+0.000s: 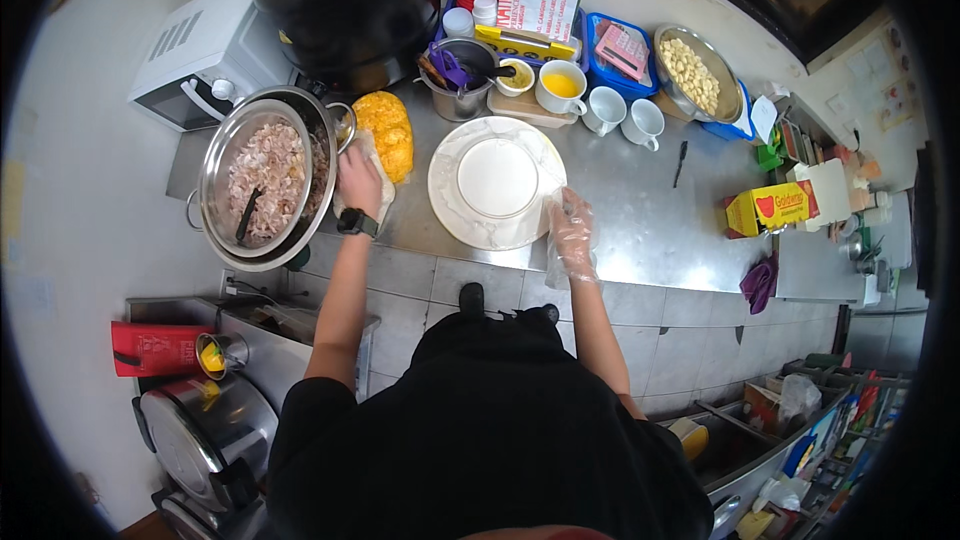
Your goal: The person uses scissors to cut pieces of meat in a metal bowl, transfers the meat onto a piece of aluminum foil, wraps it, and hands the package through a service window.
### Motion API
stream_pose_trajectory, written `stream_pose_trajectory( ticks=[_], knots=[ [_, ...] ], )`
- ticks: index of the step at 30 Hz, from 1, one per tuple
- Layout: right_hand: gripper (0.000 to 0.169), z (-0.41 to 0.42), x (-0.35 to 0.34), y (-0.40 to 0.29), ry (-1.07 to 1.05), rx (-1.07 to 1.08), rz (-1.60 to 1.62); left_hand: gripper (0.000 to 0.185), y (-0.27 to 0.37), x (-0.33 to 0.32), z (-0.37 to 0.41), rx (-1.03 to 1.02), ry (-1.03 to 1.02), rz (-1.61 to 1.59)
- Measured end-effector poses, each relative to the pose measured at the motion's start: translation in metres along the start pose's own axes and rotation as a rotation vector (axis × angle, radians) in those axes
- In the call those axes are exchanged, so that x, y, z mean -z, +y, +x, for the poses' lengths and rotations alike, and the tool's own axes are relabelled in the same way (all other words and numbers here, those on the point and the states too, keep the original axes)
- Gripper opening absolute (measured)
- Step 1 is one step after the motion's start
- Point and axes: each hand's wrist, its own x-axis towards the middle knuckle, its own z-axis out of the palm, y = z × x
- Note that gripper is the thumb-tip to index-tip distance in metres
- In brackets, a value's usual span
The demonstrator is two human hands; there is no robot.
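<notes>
A round white plate (498,178) with a paler ring and what looks like clear film over it lies on the steel counter before me. My right hand (572,221), in a clear plastic glove, is at the plate's right rim; whether its fingers grip anything is unclear. My left hand (360,176), bare and with a black watch at the wrist, rests on a pale cloth or wrapping (385,191) beside a yellow-orange mass of food (385,131); its fingers are partly hidden. Left of it, a steel bowl (301,136) of chopped pinkish food with a black-handled utensil (247,216) sits in a larger two-handled pan (322,199).
Along the back stand a black cooker (352,22), a steel pot (459,101) of utensils, white cups (604,109), a blue container (622,82) and a bowl of pale cubes (688,76). A pen (680,163) and a foil box (772,208) lie to the right.
</notes>
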Motion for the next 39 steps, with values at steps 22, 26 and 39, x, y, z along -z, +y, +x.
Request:
stream_pose_trajectory(
  ticks=[22, 26, 39],
  knots=[
    [0.057, 0.091, -0.018, 0.024, -0.072, -0.546, -0.007, 0.042, 0.077, -0.03, -0.052, 0.294, -0.672, -0.408],
    [0.066, 0.095, -0.011, 0.018, -0.133, -0.514, -0.038, 0.044, 0.082, -0.012, -0.039, 0.319, -0.763, -0.49],
    [0.063, 0.076, -0.003, -0.016, -0.321, -0.416, -0.29, 0.042, 0.045, -0.021, -0.043, 0.164, -0.632, -0.309]
  ],
)
